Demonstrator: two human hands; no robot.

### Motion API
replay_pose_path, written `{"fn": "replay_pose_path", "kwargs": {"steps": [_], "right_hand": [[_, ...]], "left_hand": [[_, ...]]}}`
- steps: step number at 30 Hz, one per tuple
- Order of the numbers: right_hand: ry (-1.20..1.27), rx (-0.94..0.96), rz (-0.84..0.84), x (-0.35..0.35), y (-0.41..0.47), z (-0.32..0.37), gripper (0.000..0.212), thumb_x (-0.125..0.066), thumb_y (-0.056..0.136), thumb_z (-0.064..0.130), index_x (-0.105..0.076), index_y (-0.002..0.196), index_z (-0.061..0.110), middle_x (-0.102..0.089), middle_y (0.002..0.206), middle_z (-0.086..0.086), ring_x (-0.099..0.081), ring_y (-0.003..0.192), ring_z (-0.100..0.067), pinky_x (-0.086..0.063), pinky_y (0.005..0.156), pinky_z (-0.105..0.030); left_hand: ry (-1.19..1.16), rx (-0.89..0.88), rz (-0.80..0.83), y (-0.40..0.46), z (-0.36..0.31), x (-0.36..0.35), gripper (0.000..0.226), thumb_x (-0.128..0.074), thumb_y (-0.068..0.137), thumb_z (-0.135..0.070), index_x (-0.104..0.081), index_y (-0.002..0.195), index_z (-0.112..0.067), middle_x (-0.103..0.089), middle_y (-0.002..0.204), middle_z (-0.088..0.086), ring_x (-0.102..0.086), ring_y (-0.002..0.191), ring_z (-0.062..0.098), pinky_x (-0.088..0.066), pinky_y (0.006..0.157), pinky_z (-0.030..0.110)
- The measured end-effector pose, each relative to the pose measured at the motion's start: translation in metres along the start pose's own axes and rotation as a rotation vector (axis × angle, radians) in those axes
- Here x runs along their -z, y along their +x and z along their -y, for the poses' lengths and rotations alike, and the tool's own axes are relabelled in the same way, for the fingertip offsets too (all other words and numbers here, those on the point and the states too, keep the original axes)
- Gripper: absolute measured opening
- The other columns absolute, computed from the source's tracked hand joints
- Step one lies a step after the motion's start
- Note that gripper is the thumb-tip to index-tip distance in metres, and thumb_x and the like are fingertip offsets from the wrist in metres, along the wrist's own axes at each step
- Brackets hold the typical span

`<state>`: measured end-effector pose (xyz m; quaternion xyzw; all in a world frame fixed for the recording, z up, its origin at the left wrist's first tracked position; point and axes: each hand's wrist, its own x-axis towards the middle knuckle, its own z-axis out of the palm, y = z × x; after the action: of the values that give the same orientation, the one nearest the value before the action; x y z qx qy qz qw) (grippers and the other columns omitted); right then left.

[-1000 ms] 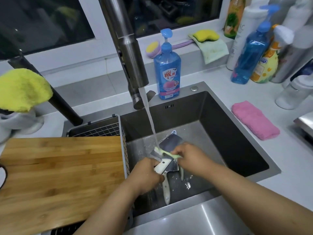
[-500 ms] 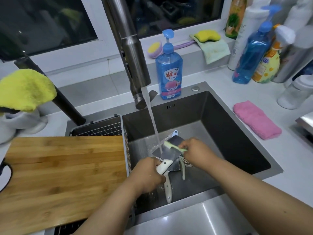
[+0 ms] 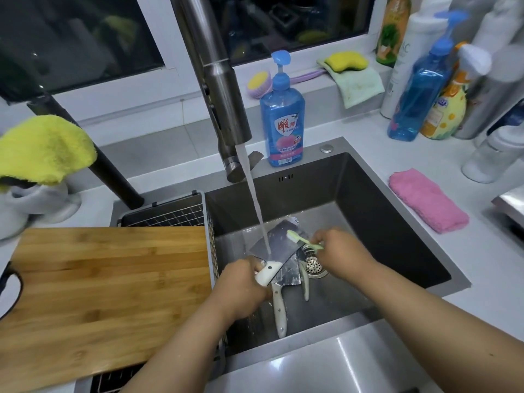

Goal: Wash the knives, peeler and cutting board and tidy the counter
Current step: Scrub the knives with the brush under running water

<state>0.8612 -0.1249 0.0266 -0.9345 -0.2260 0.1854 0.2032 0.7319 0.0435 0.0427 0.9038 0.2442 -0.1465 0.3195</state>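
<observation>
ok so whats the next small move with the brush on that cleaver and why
Probably draw the green brush down the cleaver blade toward the handle. The right hand holds its bristles near the blade's far edge, the left hand grips the white handle, and the water stream lands lower on the blade.

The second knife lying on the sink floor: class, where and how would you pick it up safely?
Take the second knife by its white handle, reaching down from the near rim of the sink. The handle points toward the person and lies bare, while its blade end is tucked beneath the cleaver held by the left hand.
</observation>
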Motion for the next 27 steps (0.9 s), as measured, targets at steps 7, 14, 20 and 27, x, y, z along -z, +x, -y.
{"fn": "replay_pose_path", "kwargs": {"steps": [7,14,20,27], "right_hand": [[0.104,-0.011,-0.042,-0.003,0.001,-0.001,0.037,-0.056,0.081,0.008,-0.067,0.112,0.024,-0.059,0.112,-0.005,-0.06,0.101,-0.025,-0.043,0.083,-0.025],[0.211,-0.005,-0.114,-0.001,-0.008,-0.013,0.032,-0.062,0.083,0.011,-0.067,0.11,0.027,-0.054,0.096,0.003,-0.059,0.094,-0.022,-0.041,0.076,-0.025],[0.341,0.088,0.007,-0.029,-0.023,0.0,0.029,-0.066,0.083,0.014,-0.069,0.107,0.03,-0.059,0.104,0.002,-0.057,0.09,-0.013,-0.044,0.082,-0.024],[0.258,-0.018,-0.08,-0.021,-0.004,-0.011,0.031,-0.062,0.081,0.008,-0.069,0.108,0.023,-0.056,0.098,-0.002,-0.058,0.083,-0.02,-0.039,0.071,-0.023]], "left_hand": [[-0.513,0.168,0.103,0.003,0.004,-0.007,0.023,-0.069,0.077,-0.008,-0.061,0.098,-0.003,-0.068,0.069,0.017,-0.063,0.056,0.025,-0.05,0.054,0.03],[-0.858,0.283,0.164,0.005,0.003,0.001,0.021,-0.051,0.097,-0.009,-0.063,0.083,0.002,-0.062,0.063,0.013,-0.054,0.049,0.02,-0.045,0.049,0.027],[-1.025,0.261,0.132,0.005,0.002,-0.004,0.012,-0.053,0.098,-0.011,-0.06,0.099,-0.002,-0.063,0.066,0.01,-0.054,0.049,0.019,-0.043,0.042,0.024],[-1.172,0.207,0.137,0.002,0.007,0.003,0.02,-0.062,0.088,0.0,-0.064,0.108,0.0,-0.064,0.069,0.013,-0.054,0.047,0.017,-0.043,0.039,0.02]]}}
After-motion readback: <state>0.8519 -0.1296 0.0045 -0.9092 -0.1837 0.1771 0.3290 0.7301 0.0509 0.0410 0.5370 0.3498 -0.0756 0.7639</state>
